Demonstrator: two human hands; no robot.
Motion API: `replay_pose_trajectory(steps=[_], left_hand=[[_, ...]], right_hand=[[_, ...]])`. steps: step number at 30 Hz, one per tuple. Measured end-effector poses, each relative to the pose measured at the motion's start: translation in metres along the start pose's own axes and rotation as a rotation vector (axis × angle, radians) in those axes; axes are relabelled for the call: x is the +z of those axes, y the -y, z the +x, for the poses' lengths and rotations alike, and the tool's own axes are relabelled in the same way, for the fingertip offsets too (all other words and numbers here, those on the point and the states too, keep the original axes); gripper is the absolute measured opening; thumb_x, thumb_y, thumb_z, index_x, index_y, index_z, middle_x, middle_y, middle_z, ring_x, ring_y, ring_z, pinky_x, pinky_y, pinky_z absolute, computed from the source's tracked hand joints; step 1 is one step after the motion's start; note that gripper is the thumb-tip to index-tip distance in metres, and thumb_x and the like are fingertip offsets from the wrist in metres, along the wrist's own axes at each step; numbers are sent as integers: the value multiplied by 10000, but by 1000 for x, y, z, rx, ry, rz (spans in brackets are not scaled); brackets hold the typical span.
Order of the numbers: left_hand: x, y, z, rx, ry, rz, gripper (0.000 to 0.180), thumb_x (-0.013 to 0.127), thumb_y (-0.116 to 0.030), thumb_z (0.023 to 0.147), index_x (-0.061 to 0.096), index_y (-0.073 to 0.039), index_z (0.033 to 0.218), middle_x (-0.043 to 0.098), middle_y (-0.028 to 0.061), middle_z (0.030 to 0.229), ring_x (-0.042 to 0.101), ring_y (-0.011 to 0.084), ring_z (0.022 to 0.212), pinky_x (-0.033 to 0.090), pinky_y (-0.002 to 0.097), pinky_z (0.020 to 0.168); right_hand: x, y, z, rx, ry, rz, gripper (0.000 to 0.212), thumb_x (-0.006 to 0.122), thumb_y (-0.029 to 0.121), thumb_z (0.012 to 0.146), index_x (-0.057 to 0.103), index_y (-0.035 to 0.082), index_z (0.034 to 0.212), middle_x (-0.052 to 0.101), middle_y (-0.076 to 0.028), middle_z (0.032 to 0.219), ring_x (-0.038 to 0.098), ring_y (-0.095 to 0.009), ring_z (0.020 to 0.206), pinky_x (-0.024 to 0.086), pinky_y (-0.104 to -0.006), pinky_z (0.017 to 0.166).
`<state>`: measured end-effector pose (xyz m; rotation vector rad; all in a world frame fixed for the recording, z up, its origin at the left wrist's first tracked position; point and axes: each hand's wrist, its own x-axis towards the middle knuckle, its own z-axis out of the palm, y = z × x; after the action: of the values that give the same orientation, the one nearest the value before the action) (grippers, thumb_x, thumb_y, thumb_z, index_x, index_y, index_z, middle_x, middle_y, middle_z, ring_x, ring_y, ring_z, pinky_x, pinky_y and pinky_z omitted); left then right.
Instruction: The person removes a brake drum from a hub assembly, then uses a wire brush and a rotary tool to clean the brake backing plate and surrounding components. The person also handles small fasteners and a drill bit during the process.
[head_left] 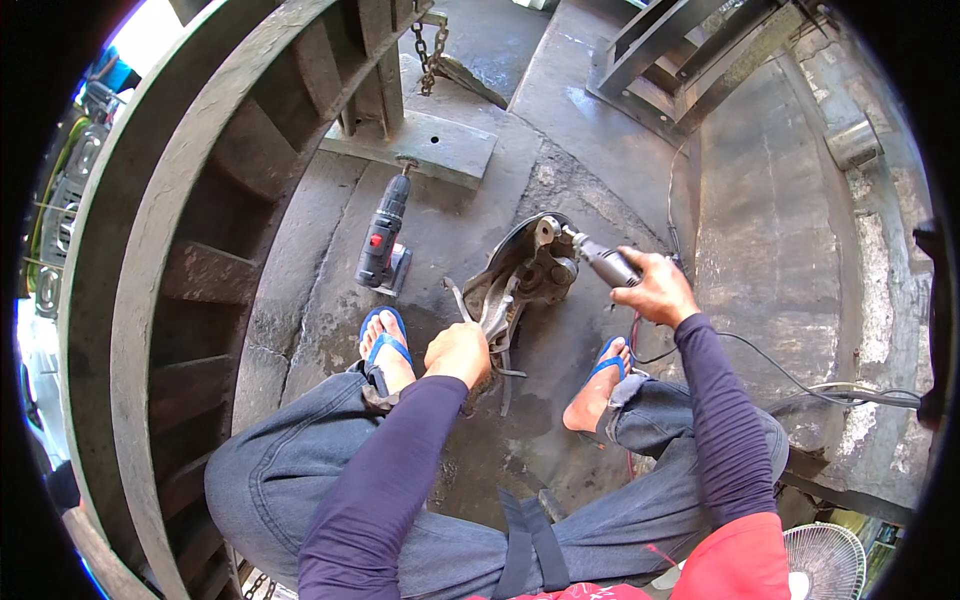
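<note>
A steering knuckle (pixel 537 276), a greasy cast metal car part with a round dust shield behind it, lies on the floor between my feet. My left hand (pixel 458 352) is closed around its near arm. My right hand (pixel 655 287) grips a dark, corded rotary tool (pixel 603 262) from the right side. The tool's tip points left and meets the knuckle at the small round eye at its top; whether it sits inside the hole is too small to tell. A cordless drill (pixel 382 235) with a red switch rests on the floor to the left.
A big curved ribbed steel frame (pixel 190 290) rises along my left. Ahead stands a steel base plate (pixel 430 148) with a hanging chain (pixel 428 60). A black cable (pixel 765 360) runs off to the right. A white fan (pixel 825 562) is at the lower right.
</note>
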<state>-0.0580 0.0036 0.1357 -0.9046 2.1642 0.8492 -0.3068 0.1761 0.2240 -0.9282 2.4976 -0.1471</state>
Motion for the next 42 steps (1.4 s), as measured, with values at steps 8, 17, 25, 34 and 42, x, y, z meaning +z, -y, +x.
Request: replay_pose_trajectory(steps=[8,17,25,34,42], left_hand=[[4,2,1,-2,13,32,328,693,-97,881,759,18,1181,733,236,1248,720,377,1176,585,469,987],[3,3,3,-10,29,19,321,676,-93,903,763,-6,1200,734,215,1265,719,369,1185,589,474,979],[3,3,-2,-2,-56,-77,302,667,-54,864,774,18,1136,738,250,1204,736,383,1130,600,472,951],[0,1,-2,-17,-3,-18,304,638,-122,962,767,-47,1227,742,180,1275,730,331,1178,599,458,962],[0,1,0,-10,-1,-1,323,649,-131,960,756,-54,1255,737,171,1294,720,338,1198,597,455,969]], right_hand=[[19,7,10,-126,-138,8,760,720,317,753,611,54,1457,718,-251,1239,698,-396,1139,533,-452,1025],[-9,28,2,-120,-111,-131,720,731,277,743,644,130,1442,731,-201,1240,706,-376,1135,552,-462,1006],[-52,56,22,-234,-12,-328,710,782,218,714,677,183,1416,749,-187,1193,725,-355,1087,561,-425,1000],[-47,57,1,-152,-203,-258,735,793,291,756,614,85,1439,712,-253,1242,699,-402,1134,548,-465,1012],[-9,98,-43,-185,67,-210,650,755,292,827,596,33,1402,736,-224,1184,713,-415,1091,556,-492,984]])
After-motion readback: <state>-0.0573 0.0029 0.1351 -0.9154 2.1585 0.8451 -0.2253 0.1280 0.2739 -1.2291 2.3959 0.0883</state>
